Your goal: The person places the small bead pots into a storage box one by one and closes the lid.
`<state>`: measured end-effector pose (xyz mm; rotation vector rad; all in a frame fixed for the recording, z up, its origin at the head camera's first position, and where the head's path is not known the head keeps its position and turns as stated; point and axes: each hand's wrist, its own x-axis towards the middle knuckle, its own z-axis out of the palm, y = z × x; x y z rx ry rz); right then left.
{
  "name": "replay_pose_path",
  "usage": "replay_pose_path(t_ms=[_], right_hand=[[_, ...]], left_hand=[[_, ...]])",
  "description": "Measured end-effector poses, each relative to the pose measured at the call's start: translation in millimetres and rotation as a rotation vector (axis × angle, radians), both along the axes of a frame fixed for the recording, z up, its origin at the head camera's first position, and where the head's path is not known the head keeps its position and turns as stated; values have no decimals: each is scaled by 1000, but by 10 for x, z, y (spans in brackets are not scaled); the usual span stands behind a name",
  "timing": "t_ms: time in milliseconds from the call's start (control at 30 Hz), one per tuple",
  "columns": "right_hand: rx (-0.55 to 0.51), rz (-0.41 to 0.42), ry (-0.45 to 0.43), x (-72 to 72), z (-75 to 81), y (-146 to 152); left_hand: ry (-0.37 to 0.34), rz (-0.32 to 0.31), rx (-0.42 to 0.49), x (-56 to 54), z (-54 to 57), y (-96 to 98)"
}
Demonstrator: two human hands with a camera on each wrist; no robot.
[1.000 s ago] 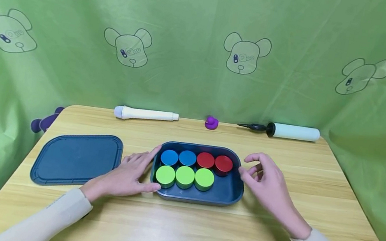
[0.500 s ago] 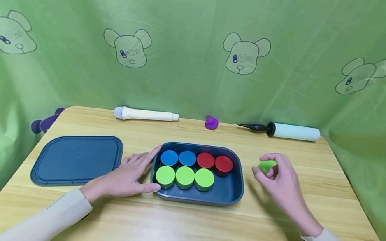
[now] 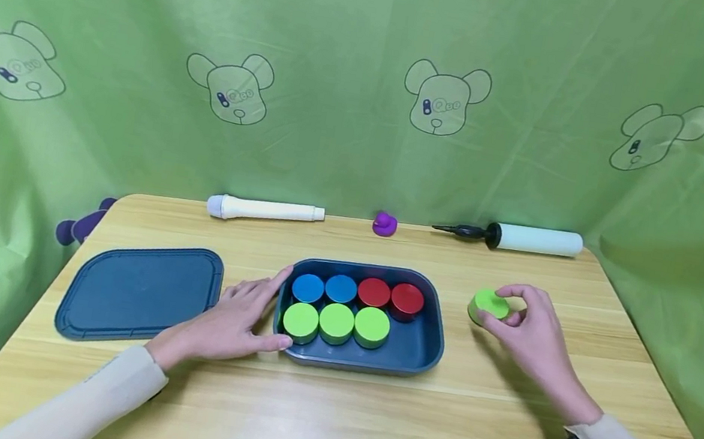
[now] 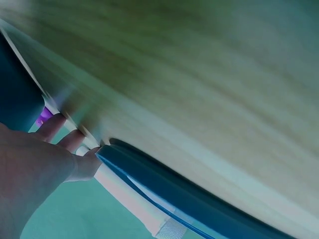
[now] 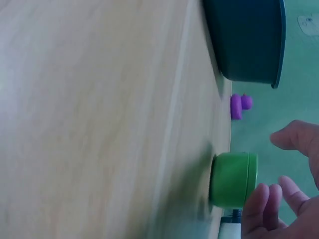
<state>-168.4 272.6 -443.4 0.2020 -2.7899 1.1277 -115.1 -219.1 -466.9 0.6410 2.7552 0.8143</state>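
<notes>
My left hand lies at the left end of a dark blue box, fingers spread, with index finger and thumb at its rim. Inside stand two blue-topped jars, two red-topped jars and three lime green jars. To the right of the box another green jar stands upright on the table. My right hand is around its right side. In the right wrist view the thumb is clear of the jar, while the fingertips are right at its lid.
A dark blue lid lies left of the box. Along the table's back edge are a white microphone, a purple toy duck and a hand pump. A green curtain hangs behind.
My right hand has moved right, away from the box's right end, and the green jar there has come into view between its fingers. The left hand and the box have stayed put.
</notes>
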Motion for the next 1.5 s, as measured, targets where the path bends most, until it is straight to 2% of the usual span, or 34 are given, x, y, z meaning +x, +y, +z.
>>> replay_pose_path(t_ms=[100,433,567,833,1000,1233,1500], right_hand=[[-4,0,-55,-27,-14,35],[-110,16,-215,-77,-48,84],[-123,9,-246,-99,-77,100],[-97,7,-245,-119,-105,131],[-49,-1,-202,-100,-112,131],[-6,4,-97,0,-30,52],[-14,12,-38,116,83,-23]], left_hand=[[-4,-1,2,-1,-9,-2],[-4,-1,0,3,-16,-4],[-5,-2,2,0,-14,2],[4,-11,-1,-2,-4,0],[11,-13,0,4,8,6],[14,-16,6,4,11,9],[13,-7,3,8,5,6]])
